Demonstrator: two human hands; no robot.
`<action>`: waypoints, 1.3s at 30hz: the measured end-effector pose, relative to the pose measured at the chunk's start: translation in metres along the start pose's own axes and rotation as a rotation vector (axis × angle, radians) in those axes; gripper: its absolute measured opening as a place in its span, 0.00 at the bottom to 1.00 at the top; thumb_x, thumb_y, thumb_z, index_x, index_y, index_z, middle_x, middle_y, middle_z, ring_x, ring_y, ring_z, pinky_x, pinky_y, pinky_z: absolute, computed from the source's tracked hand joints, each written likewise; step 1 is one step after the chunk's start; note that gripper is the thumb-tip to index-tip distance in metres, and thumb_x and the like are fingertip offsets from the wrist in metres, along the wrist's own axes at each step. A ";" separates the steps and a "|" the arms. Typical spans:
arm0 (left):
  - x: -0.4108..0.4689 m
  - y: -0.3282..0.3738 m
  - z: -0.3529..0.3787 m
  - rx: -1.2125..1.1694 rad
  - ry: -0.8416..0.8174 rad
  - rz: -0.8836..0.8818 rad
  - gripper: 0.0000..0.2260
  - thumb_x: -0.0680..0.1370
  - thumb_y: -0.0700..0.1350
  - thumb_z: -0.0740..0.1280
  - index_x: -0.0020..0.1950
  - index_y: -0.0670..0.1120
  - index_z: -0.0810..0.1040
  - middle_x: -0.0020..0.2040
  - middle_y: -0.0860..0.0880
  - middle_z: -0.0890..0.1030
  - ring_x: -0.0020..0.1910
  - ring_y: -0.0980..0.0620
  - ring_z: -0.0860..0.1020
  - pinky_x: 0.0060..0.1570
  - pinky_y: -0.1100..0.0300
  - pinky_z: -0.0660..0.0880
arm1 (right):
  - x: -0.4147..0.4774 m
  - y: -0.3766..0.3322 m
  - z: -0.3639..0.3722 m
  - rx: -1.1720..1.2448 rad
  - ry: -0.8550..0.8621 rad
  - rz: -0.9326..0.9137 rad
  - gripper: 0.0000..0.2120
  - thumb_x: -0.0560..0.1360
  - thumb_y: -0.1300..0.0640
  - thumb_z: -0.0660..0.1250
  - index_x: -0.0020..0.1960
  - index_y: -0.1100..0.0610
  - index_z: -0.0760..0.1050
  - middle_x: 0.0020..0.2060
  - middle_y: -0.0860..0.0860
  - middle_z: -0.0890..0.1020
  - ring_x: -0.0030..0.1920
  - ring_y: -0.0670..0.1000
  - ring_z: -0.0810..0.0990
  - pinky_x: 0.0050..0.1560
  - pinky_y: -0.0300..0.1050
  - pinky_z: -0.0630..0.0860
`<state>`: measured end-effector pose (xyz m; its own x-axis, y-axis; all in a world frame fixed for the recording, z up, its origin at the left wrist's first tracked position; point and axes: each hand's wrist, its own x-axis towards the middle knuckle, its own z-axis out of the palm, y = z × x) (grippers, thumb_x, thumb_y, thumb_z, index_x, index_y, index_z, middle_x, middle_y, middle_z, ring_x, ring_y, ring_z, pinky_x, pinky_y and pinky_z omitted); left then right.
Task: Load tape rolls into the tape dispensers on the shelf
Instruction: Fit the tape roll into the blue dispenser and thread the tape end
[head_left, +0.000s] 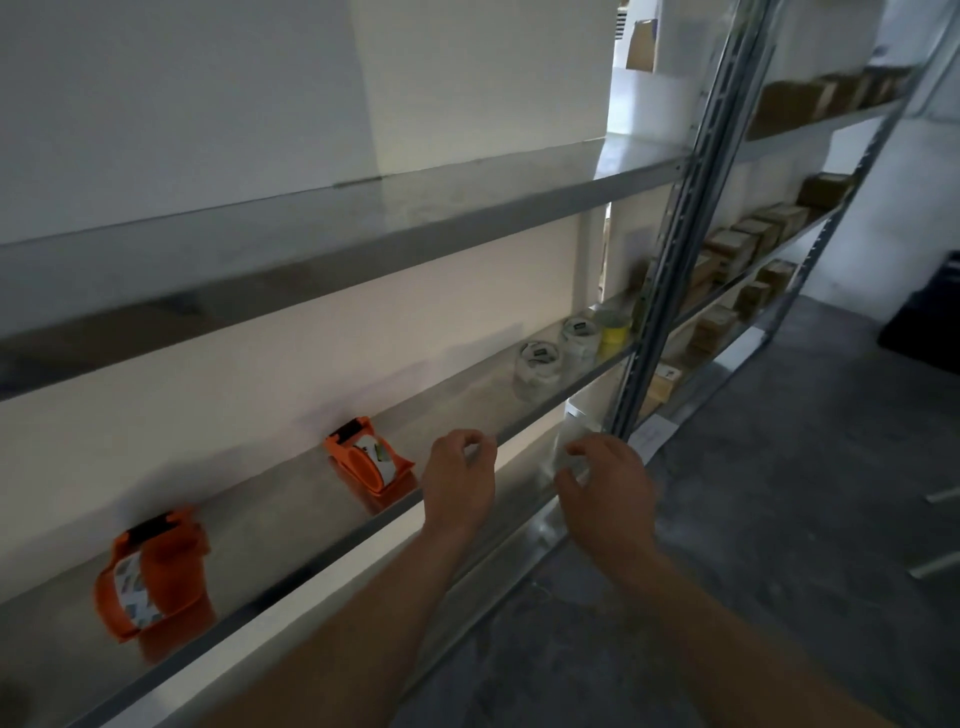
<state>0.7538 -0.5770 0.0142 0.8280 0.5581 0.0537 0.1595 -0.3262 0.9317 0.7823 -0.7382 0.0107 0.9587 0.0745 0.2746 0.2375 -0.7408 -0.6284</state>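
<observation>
Dim, greyish indoor light, smeared by motion.
A warm glow lights the wall (363, 332) behind the lower shelf (457, 410), where the orange dispensers (156, 571) throw faint reflections on the dull metal. The floor (753, 571) is murky. The left hand (460, 483) and right hand (605, 493) blur at the fingers, and the clear rolls (537, 364) and far boxes (737, 244) are soft. The wide lens bows the shelf edges and tilts the upright post (671, 260).

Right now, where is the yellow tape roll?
In the head view, the yellow tape roll sits at the right end of the shelf, just past two clear-wrapped rolls and beside the metal upright.
</observation>
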 end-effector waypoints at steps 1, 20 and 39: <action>0.009 0.000 0.006 0.008 -0.012 0.001 0.11 0.79 0.49 0.64 0.57 0.45 0.80 0.57 0.49 0.80 0.56 0.51 0.77 0.56 0.58 0.71 | 0.008 0.002 0.001 -0.004 0.011 0.000 0.13 0.72 0.52 0.68 0.56 0.49 0.79 0.59 0.49 0.79 0.61 0.52 0.75 0.62 0.59 0.73; 0.145 0.012 0.095 0.073 0.072 -0.084 0.14 0.77 0.52 0.65 0.59 0.48 0.80 0.58 0.50 0.80 0.56 0.52 0.77 0.61 0.52 0.74 | 0.173 0.042 0.044 0.038 -0.032 -0.046 0.12 0.71 0.55 0.71 0.55 0.53 0.80 0.58 0.51 0.80 0.61 0.54 0.76 0.62 0.58 0.73; 0.215 0.031 0.163 0.086 0.401 -0.361 0.15 0.78 0.53 0.65 0.61 0.48 0.79 0.58 0.49 0.81 0.56 0.50 0.78 0.60 0.51 0.76 | 0.333 0.094 0.103 -0.258 -0.666 -0.350 0.27 0.73 0.43 0.64 0.70 0.47 0.68 0.70 0.48 0.69 0.72 0.56 0.63 0.68 0.59 0.67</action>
<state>1.0246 -0.5917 -0.0035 0.4451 0.8879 -0.1160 0.4531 -0.1116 0.8845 1.1395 -0.7142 -0.0318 0.7463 0.6548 -0.1192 0.5767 -0.7256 -0.3755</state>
